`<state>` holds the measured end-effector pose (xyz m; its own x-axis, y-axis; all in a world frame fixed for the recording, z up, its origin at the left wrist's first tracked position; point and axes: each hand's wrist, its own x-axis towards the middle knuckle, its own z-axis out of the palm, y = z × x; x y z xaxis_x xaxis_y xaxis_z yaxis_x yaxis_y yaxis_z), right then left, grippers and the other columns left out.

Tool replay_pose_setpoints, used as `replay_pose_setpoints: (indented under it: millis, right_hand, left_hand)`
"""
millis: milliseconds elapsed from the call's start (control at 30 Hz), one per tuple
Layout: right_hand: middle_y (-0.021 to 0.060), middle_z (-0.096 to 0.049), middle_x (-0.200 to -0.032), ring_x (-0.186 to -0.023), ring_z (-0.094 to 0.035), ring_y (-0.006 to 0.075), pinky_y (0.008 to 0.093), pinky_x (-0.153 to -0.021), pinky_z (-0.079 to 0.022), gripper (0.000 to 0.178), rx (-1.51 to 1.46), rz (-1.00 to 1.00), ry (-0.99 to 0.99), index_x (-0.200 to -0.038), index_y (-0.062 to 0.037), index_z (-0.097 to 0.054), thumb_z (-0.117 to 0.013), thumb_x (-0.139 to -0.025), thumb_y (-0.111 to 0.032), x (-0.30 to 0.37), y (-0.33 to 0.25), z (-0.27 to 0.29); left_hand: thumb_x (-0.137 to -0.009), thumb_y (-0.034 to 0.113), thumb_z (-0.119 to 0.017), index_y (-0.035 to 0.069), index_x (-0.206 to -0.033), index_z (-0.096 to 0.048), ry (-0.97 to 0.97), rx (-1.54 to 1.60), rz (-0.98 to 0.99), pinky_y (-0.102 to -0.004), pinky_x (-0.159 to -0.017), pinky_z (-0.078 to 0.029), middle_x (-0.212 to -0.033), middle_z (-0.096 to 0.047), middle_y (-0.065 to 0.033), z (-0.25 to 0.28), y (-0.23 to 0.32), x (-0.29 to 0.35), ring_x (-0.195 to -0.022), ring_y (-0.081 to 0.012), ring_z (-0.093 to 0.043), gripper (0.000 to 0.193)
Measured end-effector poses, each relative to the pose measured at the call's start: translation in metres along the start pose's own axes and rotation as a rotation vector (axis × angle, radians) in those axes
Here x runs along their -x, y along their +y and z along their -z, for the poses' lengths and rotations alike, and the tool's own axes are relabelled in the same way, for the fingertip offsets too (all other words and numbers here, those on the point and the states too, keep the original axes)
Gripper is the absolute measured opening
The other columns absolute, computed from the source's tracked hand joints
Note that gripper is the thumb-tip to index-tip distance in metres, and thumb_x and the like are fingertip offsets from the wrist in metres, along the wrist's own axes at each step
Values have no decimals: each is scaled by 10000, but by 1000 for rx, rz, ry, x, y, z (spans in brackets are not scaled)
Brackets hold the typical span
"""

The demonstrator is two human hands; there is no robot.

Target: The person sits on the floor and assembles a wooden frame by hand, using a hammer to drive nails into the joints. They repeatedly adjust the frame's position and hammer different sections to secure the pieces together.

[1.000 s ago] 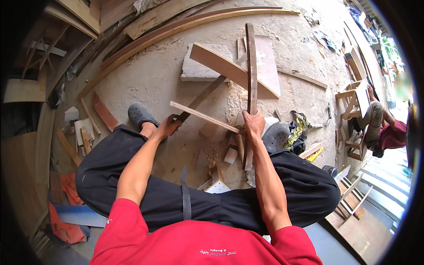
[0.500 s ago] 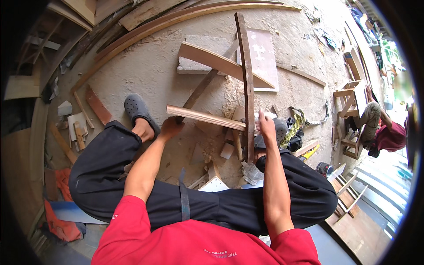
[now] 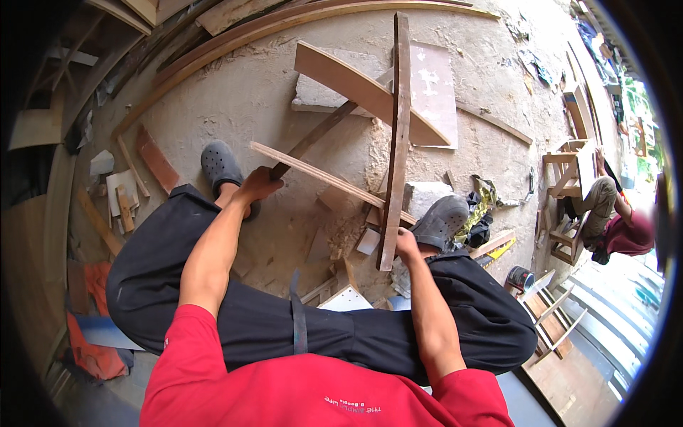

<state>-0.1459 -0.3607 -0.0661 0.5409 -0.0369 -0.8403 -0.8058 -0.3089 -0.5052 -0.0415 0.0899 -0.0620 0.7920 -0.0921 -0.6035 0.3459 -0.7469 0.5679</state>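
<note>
From here the step looks like positioning the wooden frame (image 3: 361,87) at the person's twelve o'clock: the left hand (image 3: 262,183) wraps a dark strip (image 3: 316,136) at eleven, the right hand (image 3: 407,244) curls beside a second strip (image 3: 399,142) at one, grip unclear, so turning it calls for balanced support.

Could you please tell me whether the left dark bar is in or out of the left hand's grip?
In: the left hand is closed around the near end of the left dark bar.
</note>
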Motion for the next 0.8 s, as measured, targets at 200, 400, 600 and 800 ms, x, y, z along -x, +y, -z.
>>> replay_pose_setpoints:
  millis: [200, 400, 600, 800]
  right_hand:
    - [241, -601, -949, -952, -613, 429, 505, -758, -507, 410, 815, 247, 403, -1056, -19, -525, -548, -863, -381, -16, 27, -33]
    - [241, -638, -935, -879, -640, 428, 506, -724, -524, 369, 904, 545, 429, -1043, -13, -597, -609, -806, -295, -13, 13, -24]
    - [225, -657, -811, -784, -651, 370, 442, -664, -495, 277, 558, 430, 129, -965, -2, -623, -659, -805, -225, -1, -23, 44]
    - [109, -603, -699, -638, -523, 133, 375, -562, -453, 347, 480, 359, 45, -865, 14, -607, -792, -726, -244, 49, -77, 104]
  left_hand:
    - [-740, 324, -640, -12, -636, -576, -127, 170, 143, -372, -459, -414, -517, -556, -101, 6, 14, 5, -460, -206, -557, 358]
    - [-729, 311, -639, -30, -651, -588, -14, 179, 79, -374, -455, -423, -531, -571, -129, -17, 18, 16, -458, -228, -573, 354]
    - [-724, 318, -636, -52, -748, -620, -72, 210, 185, -417, -541, -479, -600, -614, -165, -27, 41, 25, -541, -280, -629, 371]
    - [-736, 317, -647, -34, -906, -644, 178, 269, 37, -462, -699, -510, -824, -675, -232, -84, 54, 45, -799, -384, -666, 390]
